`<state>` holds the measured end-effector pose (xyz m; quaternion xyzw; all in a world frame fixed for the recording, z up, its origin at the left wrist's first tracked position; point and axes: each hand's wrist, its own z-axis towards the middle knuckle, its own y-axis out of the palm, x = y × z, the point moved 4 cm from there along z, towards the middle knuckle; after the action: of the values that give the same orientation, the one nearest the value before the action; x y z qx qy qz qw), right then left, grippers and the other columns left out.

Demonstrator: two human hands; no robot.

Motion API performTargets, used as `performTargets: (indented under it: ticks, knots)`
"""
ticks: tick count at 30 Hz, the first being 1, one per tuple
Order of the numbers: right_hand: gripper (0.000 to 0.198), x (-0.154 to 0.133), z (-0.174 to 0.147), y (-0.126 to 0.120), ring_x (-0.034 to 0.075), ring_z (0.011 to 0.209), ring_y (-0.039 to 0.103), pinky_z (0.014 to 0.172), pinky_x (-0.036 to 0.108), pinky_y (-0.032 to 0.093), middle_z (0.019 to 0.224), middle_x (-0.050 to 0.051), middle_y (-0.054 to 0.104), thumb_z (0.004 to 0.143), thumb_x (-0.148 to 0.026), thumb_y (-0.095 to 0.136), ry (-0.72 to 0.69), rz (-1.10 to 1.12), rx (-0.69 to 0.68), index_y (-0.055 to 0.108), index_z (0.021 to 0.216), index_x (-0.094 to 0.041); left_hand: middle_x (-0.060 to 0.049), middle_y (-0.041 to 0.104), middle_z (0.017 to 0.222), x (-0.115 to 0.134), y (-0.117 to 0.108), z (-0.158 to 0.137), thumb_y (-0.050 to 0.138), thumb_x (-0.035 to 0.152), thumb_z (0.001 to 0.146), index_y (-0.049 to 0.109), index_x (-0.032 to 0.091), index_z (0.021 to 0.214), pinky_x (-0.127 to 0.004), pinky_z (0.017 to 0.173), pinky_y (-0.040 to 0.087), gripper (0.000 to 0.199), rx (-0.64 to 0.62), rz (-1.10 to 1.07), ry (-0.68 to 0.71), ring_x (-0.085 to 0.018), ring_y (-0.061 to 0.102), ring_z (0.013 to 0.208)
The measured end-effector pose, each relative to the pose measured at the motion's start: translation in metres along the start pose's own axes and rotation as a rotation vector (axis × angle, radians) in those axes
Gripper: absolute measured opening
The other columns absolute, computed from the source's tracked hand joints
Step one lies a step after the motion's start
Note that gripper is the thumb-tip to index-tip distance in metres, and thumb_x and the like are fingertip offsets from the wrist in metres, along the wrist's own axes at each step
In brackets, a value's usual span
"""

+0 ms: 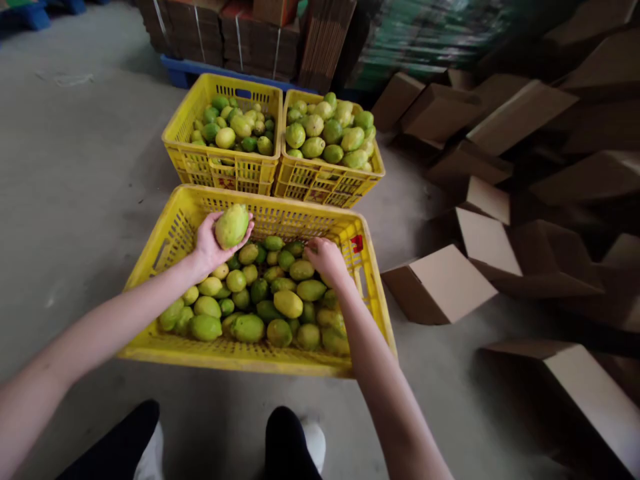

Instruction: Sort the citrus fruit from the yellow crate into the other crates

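Over the near crate (240, 365), the left hand (206, 244) cups a lemon (232, 227) from beneath, probably to stop it rolling, while the right hand (327, 260), apart, is at the fruit (288, 304), its grip unclear.

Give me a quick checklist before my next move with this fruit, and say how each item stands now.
1. Left hand supporting the yellow-green fruit: ok.
2. Right hand free of fruit: cannot tell, its fingertips are hidden.
3. More fruit in the front crate: ok.
4. Room in the rear left crate: ok, fruit looks below the rim.
5. Ample room in the rear right crate: not ok, looks nearly full.
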<state>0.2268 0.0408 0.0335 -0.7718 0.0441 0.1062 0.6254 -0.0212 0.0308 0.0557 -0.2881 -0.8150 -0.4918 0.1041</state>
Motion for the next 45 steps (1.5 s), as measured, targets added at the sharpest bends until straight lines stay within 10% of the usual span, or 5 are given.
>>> performTargets:
  ticks: [13,18,27,34,45]
  knots:
    - [0.035,-0.016,-0.004,0.037,0.032,0.118,0.064,0.099,0.039,0.049,0.118,0.019,0.071,0.087,-0.029,0.070,-0.196,-0.064,-0.287,0.071,0.118,-0.012,-0.011,0.074,0.096,0.017,0.001,-0.002,0.039,0.035,0.094,0.065,0.017,0.123,-0.026,0.069,0.063,0.043,-0.037,-0.134,0.007,-0.019,0.075,0.083]
    - [0.031,-0.005,-0.001,0.003,0.022,0.102,0.070,0.091,0.030,0.053,0.112,0.009,0.075,0.099,-0.031,0.049,-0.191,0.307,0.038,0.068,0.120,-0.017,-0.010,0.074,0.098,0.025,-0.002,-0.001,0.037,0.037,0.095,0.064,0.019,0.124,-0.025,0.070,0.063,0.044,-0.066,-0.108,0.040,-0.018,0.074,0.084]
    - [0.058,0.018,-0.005,0.039,0.049,0.148,0.031,0.112,0.064,0.033,0.159,0.034,0.034,0.096,-0.039,0.054,0.142,-0.174,0.208,0.050,0.141,-0.003,-0.010,0.076,0.095,0.024,-0.001,-0.006,0.043,0.033,0.092,0.062,0.017,0.127,-0.027,0.070,0.064,0.043,-0.066,-0.071,0.027,-0.021,0.074,0.082]
    - [0.041,0.027,-0.001,0.033,0.036,0.112,0.061,0.095,0.045,0.049,0.113,0.019,0.070,0.098,-0.045,0.042,0.132,0.040,0.310,0.068,0.113,-0.017,-0.011,0.076,0.093,0.017,-0.003,-0.007,0.044,0.032,0.091,0.062,0.015,0.127,-0.028,0.070,0.063,0.044,-0.047,-0.040,0.005,-0.021,0.075,0.082]
    - [0.054,0.055,0.003,0.034,0.036,0.119,0.057,0.105,0.050,0.043,0.127,0.022,0.064,0.086,-0.039,0.054,0.204,0.268,0.400,0.056,0.131,-0.011,-0.013,0.076,0.091,0.009,-0.009,-0.005,0.045,0.029,0.088,0.064,0.009,0.124,-0.030,0.070,0.063,0.045,0.020,-0.007,0.009,-0.022,0.075,0.080]
